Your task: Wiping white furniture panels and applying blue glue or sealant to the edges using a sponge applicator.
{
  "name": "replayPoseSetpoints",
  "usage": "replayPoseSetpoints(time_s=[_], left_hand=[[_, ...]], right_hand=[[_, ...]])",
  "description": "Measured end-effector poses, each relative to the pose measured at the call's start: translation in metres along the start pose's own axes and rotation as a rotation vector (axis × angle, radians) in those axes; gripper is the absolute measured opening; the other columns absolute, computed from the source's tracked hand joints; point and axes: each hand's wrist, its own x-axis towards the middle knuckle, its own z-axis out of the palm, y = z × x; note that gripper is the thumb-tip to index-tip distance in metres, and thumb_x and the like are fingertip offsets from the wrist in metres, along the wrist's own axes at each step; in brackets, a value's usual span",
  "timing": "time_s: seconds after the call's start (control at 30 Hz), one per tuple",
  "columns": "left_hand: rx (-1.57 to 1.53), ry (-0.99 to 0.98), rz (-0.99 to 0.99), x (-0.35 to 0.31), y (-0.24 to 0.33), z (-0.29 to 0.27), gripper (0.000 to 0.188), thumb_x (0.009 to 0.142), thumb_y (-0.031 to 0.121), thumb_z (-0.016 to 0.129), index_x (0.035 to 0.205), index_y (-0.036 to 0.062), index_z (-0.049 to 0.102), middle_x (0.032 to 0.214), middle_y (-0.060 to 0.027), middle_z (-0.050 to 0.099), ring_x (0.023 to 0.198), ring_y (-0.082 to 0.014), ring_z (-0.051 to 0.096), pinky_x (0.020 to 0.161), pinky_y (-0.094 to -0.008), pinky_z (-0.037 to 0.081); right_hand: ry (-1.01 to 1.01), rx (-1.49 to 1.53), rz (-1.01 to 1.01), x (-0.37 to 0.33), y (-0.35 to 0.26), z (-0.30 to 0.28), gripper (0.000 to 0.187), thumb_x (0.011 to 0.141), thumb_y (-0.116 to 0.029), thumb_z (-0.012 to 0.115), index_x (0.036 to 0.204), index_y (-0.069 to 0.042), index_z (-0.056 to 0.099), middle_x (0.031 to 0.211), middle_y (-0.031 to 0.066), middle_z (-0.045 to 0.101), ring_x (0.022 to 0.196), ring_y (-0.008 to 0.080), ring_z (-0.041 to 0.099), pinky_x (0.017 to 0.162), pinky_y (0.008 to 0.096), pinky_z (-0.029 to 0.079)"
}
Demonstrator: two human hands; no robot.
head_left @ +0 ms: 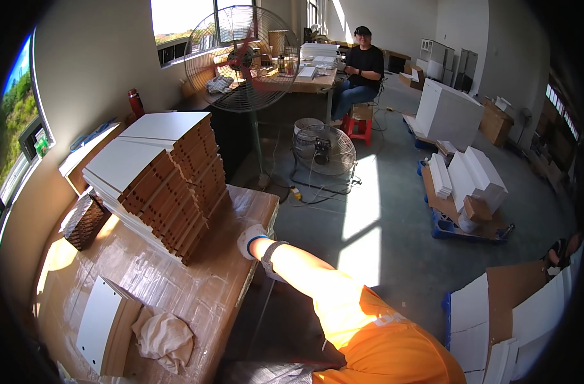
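My right hand (251,240), in a white glove with a blue cuff, is at the right edge of the packing-covered table (196,288). Bright light and the angle keep its fingers from showing clearly, and I make out nothing held in it. Just left of this hand rises a tall stack of white panels (138,153), whose brown edges carry rows of holes. Nearer on the table lie a few white curved-looking panels (100,326), beside a crumpled beige cloth (164,339). My left hand is out of view.
A dark woven basket (84,224) and a red bottle (136,102) stand by the window wall. Beyond the table are a tall fan (241,61) and a floor fan (324,150) with cables. A person (365,64) sits farther back. Pallets of white panels (474,176) line the right.
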Motion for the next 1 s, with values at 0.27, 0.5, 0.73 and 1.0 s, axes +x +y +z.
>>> replayPoseSetpoints(time_s=[0.27, 0.5, 0.73, 1.0], left_hand=[[-0.024, 0.033, -0.018, 0.0, 0.001, 0.001, 0.033, 0.094, 0.034, 0.046, 0.097, 0.0029, 0.055, 0.089, -0.0095, 0.06, 0.062, -0.0144, 0.048, 0.047, -0.0228, 0.038], [0.027, 0.071, 0.016, 0.003, -0.002, -0.006, 0.033, 0.094, 0.035, 0.046, 0.098, 0.0038, 0.055, 0.089, -0.0081, 0.059, 0.063, -0.0141, 0.047, 0.047, -0.0229, 0.038], [0.056, 0.161, 0.035, 0.013, -0.006, -0.02, 0.033, 0.094, 0.035, 0.046, 0.098, 0.0042, 0.055, 0.088, -0.0068, 0.058, 0.063, -0.0139, 0.047, 0.047, -0.0232, 0.038], [0.073, 0.019, 0.02, 0.003, 0.001, -0.008, 0.034, 0.093, 0.037, 0.047, 0.1, 0.0043, 0.055, 0.089, -0.0057, 0.058, 0.065, -0.0142, 0.048, 0.048, -0.0232, 0.038]], right_hand=[[0.017, 0.0, -0.006, 0.009, -0.001, 0.007, 0.028, 0.082, -0.019, 0.056, 0.107, -0.013, 0.069, 0.111, 0.0058, 0.066, 0.099, 0.0264, 0.063, 0.069, 0.0477, 0.05], [0.02, 0.01, 0.0, 0.014, -0.003, 0.01, 0.029, 0.082, -0.017, 0.057, 0.109, -0.013, 0.068, 0.113, 0.0057, 0.065, 0.1, 0.026, 0.063, 0.069, 0.0475, 0.051], [0.017, -0.002, 0.008, 0.017, -0.004, 0.013, 0.029, 0.083, -0.017, 0.057, 0.109, -0.013, 0.068, 0.113, 0.0048, 0.065, 0.1, 0.0256, 0.063, 0.068, 0.0475, 0.051], [0.012, 0.02, 0.015, 0.022, -0.004, 0.018, 0.028, 0.082, -0.017, 0.057, 0.108, -0.013, 0.068, 0.112, 0.0046, 0.065, 0.099, 0.0257, 0.063, 0.067, 0.0473, 0.051]])
